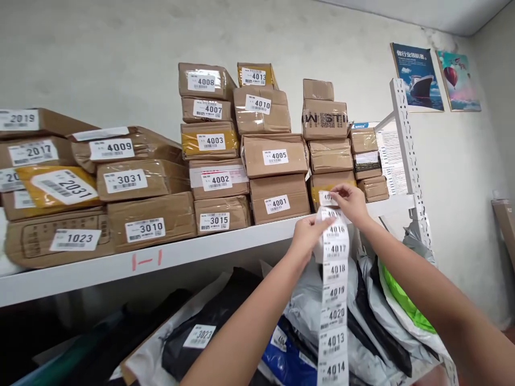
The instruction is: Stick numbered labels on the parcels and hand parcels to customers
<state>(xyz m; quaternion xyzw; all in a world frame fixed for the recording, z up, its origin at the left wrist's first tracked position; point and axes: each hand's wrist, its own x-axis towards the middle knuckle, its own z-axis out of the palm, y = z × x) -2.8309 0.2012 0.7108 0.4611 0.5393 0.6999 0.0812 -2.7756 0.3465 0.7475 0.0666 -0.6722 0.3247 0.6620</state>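
Head view: a single label [326, 198] is pinched between the fingertips of the right hand [351, 203], its last printed digit covered by them. It is held to the left of that hand, its longer side roughly level, in front of the lower part of a yellow-taped box [336, 179] at the bottom of its stack. Whether the label is pressed against the cardboard or held just short of it cannot be told for certain, since the fingers are blurred and the gap is seen nearly head-on.

A long label strip [336, 292] is gripped near its top by the left hand [309, 236], thumb and fingers closed on it. The strip is hung almost straight down past the shelf's front edge (numbers such as 4017, 4018 and 4020 can be read along it). The right hand is placed higher and nearer to the yellow-taped box; the left is set lower, just beside it.

The boxes are borne by a white shelf [241, 239], seen aslant and marked in red. To the left of the yellow-taped box, a box labelled 4001 [261, 187] is stood close by. Below, the space is crowded with soft parcels, a bright green bag [406, 300] among them. Farther right, two posters [418, 78] are fixed to the wall [120, 43].
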